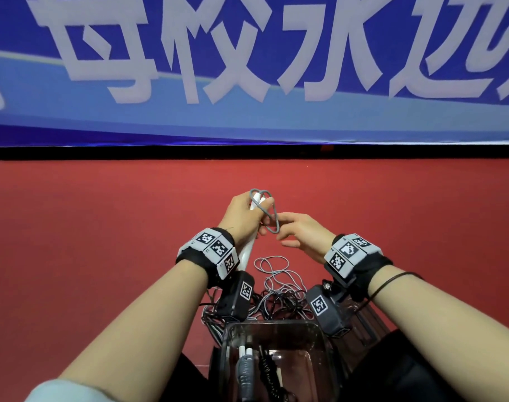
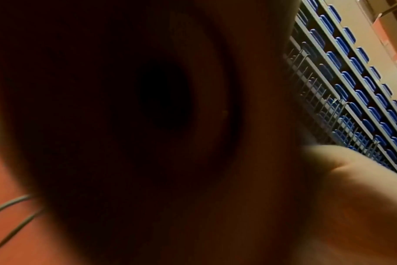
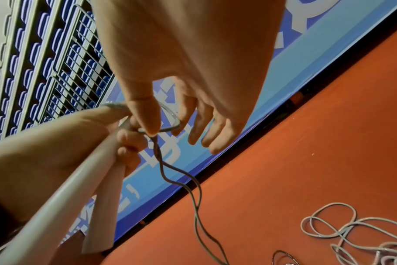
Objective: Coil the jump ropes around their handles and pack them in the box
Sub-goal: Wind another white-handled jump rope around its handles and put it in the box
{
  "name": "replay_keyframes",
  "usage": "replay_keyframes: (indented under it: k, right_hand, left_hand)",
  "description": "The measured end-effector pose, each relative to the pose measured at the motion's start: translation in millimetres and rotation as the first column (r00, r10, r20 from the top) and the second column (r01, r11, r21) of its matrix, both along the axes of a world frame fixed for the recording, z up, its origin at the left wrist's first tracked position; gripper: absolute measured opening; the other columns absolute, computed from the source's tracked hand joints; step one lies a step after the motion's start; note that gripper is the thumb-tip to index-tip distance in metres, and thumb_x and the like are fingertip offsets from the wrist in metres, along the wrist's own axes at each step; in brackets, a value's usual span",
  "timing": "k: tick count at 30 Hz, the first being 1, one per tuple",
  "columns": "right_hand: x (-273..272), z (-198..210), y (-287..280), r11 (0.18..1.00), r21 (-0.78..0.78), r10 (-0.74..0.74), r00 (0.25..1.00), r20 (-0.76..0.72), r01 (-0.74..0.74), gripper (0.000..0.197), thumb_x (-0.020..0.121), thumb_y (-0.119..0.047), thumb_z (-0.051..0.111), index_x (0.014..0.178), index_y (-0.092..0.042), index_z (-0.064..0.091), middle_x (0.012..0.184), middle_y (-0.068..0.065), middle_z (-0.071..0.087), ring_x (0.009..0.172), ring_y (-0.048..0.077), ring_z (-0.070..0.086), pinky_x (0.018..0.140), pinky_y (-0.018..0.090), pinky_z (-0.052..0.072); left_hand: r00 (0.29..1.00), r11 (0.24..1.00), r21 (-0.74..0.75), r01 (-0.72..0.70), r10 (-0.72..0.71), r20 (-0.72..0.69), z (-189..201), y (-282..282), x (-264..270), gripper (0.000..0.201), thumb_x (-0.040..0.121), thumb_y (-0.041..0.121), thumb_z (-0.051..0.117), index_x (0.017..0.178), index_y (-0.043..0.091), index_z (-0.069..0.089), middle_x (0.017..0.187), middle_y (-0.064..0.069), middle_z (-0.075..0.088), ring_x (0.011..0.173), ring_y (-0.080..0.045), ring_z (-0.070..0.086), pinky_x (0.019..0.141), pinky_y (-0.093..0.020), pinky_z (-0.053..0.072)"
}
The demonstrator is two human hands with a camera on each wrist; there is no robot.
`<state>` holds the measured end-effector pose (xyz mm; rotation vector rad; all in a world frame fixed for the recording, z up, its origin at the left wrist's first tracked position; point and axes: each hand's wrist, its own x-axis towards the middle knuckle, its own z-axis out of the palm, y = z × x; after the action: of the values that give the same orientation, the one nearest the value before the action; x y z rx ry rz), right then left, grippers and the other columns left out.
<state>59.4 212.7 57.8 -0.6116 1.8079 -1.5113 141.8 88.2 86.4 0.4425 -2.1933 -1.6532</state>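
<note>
My left hand grips two white handles side by side, raised above the red floor. A grey rope runs from their top ends in a loop. My right hand pinches that loop between thumb and forefinger, its other fingers stretched out; the right wrist view shows the pinch on the grey rope just beside the white handles. The rest of the rope lies in a loose pile on the floor. A clear plastic box stands close in front of me, holding a coiled rope with white handles. The left wrist view is mostly dark.
A tangle of black cords lies left of the box. A blue banner with white characters closes off the far side of the red floor. Rows of blue seats rise behind railings.
</note>
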Motion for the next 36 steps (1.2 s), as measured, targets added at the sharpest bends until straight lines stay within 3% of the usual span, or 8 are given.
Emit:
replay_keyframes:
  k: [3,6,12,15,18,23,30,36]
  right_hand:
    - [1.6,-5.8,-1.5,0.998,-0.030,0.057,0.998,0.020,-0.056,0.041,0.076,0.006,0.063,0.103,-0.025,0.061,0.094,-0.008,0.066,0.094,0.011,0.058,0.079,0.025,0.043]
    - [1.8,-6.7,-3.3,0.999,-0.018,0.030,0.999,-0.013,-0.030,0.044,0.082,-0.004,0.067,0.121,-0.022,0.055,0.106,-0.008,0.068,0.107,0.009,0.061,0.094,0.032,0.042]
    - [0.4,-12.7,-11.9,0.984,-0.173,-0.044,0.998,0.041,0.051,0.011,0.097,-0.020,0.053,0.090,-0.019,0.062,0.069,0.000,0.056,0.064,0.009,0.055,0.066,0.025,0.036]
    - [-9.5,-6.9,-12.2,0.923,-0.311,-0.177,0.967,0.184,0.228,0.013,0.098,-0.009,0.050,0.100,-0.008,0.064,0.071,0.006,0.060,0.068,0.018,0.058,0.067,0.030,0.044]
    - [-25.8,-2.0,-6.8,0.848,-0.376,-0.259,0.910,0.324,0.375,0.010,0.095,-0.004,0.054,0.101,-0.003,0.062,0.053,-0.003,0.047,0.049,0.011,0.049,0.060,0.027,0.051]
    - [-38.2,-9.8,-2.8,0.966,-0.020,-0.260,0.963,-0.075,0.259,0.012,0.090,-0.028,0.063,0.089,-0.018,0.069,0.049,-0.010,0.036,0.036,0.004,0.028,0.036,0.018,0.024]
    - [-36.1,-17.0,-7.9,0.985,0.171,0.060,0.940,-0.335,-0.002,0.031,0.096,-0.037,0.056,0.077,-0.019,0.074,0.049,-0.007,0.047,0.042,0.009,0.038,0.046,0.022,0.035]
    - [-40.2,-32.5,-10.5,0.971,0.236,0.121,0.940,-0.317,-0.046,0.031,0.099,-0.022,0.051,0.077,-0.012,0.071,0.062,-0.001,0.063,0.059,0.013,0.058,0.070,0.031,0.051]
  left_hand:
    - [0.998,0.992,-0.109,0.060,-0.059,0.009,-0.2,1.6,-3.1,0.014,0.103,0.017,0.047,0.100,0.006,0.054,0.078,-0.014,0.065,0.054,-0.018,0.061,0.055,-0.030,0.054]
    - [0.996,0.964,-0.252,0.088,-0.084,0.029,-4.8,1.7,-5.8,0.010,0.102,0.013,0.042,0.105,0.017,0.051,0.088,-0.009,0.064,0.076,-0.025,0.063,0.076,-0.041,0.054]
    - [0.988,0.957,-0.250,0.146,-0.126,0.094,-7.5,0.3,-11.0,0.014,0.100,0.008,0.033,0.103,0.021,0.038,0.068,-0.007,0.062,0.060,-0.024,0.059,0.070,-0.041,0.054]
    - [0.998,0.976,-0.209,0.062,-0.055,0.038,-4.4,-6.2,-13.4,0.019,0.099,0.004,0.035,0.099,0.021,0.042,0.074,-0.010,0.061,0.058,-0.023,0.058,0.062,-0.037,0.054]
    - [0.998,0.977,-0.203,-0.067,0.070,0.009,-7.4,-19.4,-15.0,0.027,0.093,0.003,0.041,0.089,0.029,0.050,0.081,-0.006,0.060,0.055,-0.024,0.059,0.067,-0.040,0.055]
    - [0.980,0.930,-0.348,-0.119,0.167,0.110,-10.9,-37.3,-16.3,0.020,0.100,0.027,0.044,0.103,0.018,0.062,0.072,0.000,0.057,0.066,-0.028,0.062,0.077,-0.046,0.057]
    - [0.924,0.919,-0.196,-0.343,0.368,0.107,-11.8,-63.5,-28.6,0.014,0.095,0.022,0.050,0.091,0.014,0.062,0.076,-0.005,0.053,0.084,-0.036,0.061,0.085,-0.049,0.054]
    - [0.942,0.934,0.139,-0.329,0.313,0.122,-10.1,-58.2,-33.5,0.026,0.095,0.009,0.041,0.073,0.015,0.053,0.062,-0.003,0.043,0.050,-0.018,0.039,0.050,-0.026,0.038]
